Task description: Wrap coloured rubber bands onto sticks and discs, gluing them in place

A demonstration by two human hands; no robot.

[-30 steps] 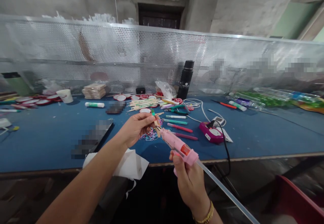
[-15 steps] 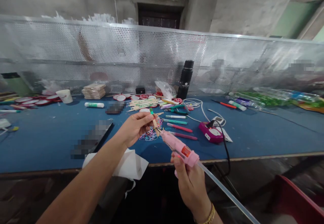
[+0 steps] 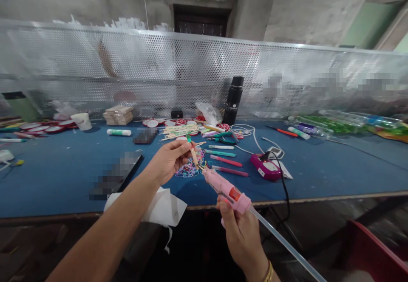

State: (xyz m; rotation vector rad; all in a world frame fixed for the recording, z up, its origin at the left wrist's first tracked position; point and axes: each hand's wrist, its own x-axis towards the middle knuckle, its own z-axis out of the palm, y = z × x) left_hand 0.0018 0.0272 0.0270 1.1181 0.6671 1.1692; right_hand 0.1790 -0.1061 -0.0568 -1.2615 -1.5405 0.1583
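Note:
My left hand [image 3: 174, 156] pinches a flat wooden stick [image 3: 194, 153] with a green upper end, tilted above the table. Wrapped round the handle of a pink hot glue gun [image 3: 221, 183] is my right hand [image 3: 240, 231]. The gun's metal nozzle is at the stick's lower end; whether the two touch I cannot tell. A long translucent glue stick [image 3: 283, 239] sticks out of the gun's back. Under the hands lies a heap of coloured rubber bands [image 3: 188, 170]. Several markers [image 3: 226, 160] lie in a row just right of it.
Wooden sticks [image 3: 178, 131] and red-and-white discs are piled behind the hands. A black bottle [image 3: 234, 101] stands against the perforated metal screen [image 3: 143, 69]. At right, a magenta power socket [image 3: 266, 166] trails cables. White paper [image 3: 165, 207] hangs over the table's front edge.
The glue gun's nozzle has shifted slightly down, towards the stick's lower end. The left hand's grip on the wooden stick is the same, with the stick tilted a little differently.

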